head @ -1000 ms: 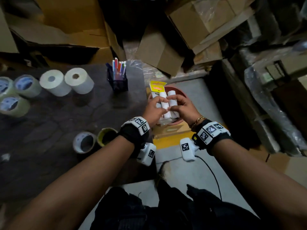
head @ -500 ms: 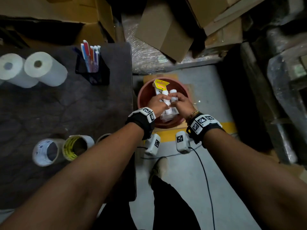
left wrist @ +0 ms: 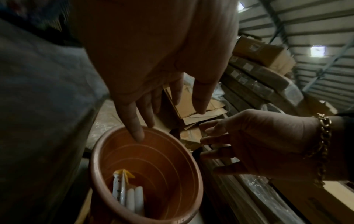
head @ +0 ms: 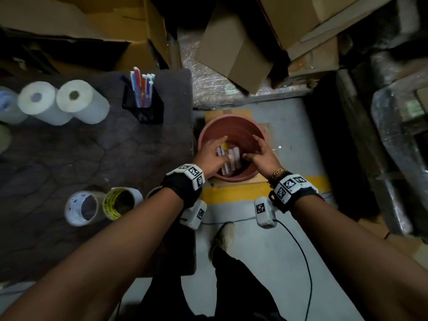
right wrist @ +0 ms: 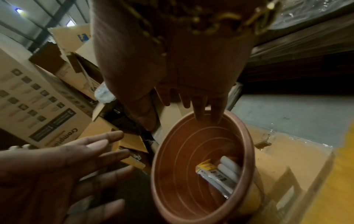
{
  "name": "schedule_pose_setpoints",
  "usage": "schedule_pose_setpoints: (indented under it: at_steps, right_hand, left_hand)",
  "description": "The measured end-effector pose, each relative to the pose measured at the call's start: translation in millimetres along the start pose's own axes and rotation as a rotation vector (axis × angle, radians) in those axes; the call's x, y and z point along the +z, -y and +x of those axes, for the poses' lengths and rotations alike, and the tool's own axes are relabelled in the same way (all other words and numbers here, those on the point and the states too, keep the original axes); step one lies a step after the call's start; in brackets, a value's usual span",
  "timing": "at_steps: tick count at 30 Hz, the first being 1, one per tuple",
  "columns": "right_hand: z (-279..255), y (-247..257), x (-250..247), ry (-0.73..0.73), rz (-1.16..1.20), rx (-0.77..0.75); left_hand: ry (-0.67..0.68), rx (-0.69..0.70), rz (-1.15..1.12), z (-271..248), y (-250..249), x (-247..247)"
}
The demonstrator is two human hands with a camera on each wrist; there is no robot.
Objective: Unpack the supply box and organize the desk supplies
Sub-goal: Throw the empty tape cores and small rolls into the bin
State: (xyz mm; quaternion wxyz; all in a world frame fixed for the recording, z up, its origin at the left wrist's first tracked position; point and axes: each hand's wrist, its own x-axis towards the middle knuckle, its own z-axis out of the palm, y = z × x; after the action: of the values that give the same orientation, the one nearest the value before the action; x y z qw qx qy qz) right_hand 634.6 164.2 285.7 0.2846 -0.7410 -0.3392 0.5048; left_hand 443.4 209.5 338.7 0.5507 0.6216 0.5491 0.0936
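Note:
A terracotta-coloured round pot (head: 234,126) stands on a flat cardboard box on the floor, right of the dark desk (head: 92,158). Inside it lies a clear packet of white cylindrical sticks with a yellow header (head: 230,159), also the packet (left wrist: 132,197) in the left wrist view and the packet (right wrist: 222,175) in the right wrist view. My left hand (head: 214,152) hovers over the pot's left side, fingers straight and spread, holding nothing. My right hand (head: 260,154) hovers over its right side, fingers spread and empty.
On the desk stand two white paper rolls (head: 62,103), a black mesh holder with pens (head: 143,100), and tape rolls (head: 102,205) near the front edge. Cardboard boxes (head: 234,49) pile up behind. A yellow floor stripe (head: 236,193) and a cable (head: 298,246) lie below the pot.
Both hands held the packet of white sticks above the pot, lowered it in and let go. They are now open and apart over the pot.

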Motion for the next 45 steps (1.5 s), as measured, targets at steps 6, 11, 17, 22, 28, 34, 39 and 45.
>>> schedule_pose_setpoints:
  at_steps: [6,11,17,22,28,34,39,45]
  right_hand:
    - [-78,57,45,0.005,0.047,-0.163]
    - [-129,82,113,0.031,-0.059,-0.267]
    - [-172,92,177,0.052,-0.382,-0.374]
    - [-186,84,213,0.056,-0.806,-0.339]
    - [-186,80,228,0.040,-0.854,-0.241]
    - [-189,94,213,-0.021,-0.735,-0.268]
    - [-185,115,179,-0.091,-0.665,-0.317]
    - [-152,126,105,-0.170,-0.605,-0.317]
  left_hand:
    - [-0.066,0.125,-0.009,-77,8,-69]
    - [-0.179,0.134,0.127,-130,52,-145]
    - [-0.202,0.032,0.607,-179,117,-218]
    - [-0.082,-0.142,0.710,-206,175,-235]
    - [-0.089,-0.049,0.582,-212,197,-242]
    - [-0.248,0.044,0.523,-205,177,-269]
    - [-0.253,0.212,0.428,-174,111,-251]
    - [-0.191,0.365,0.434,-119,21,-184]
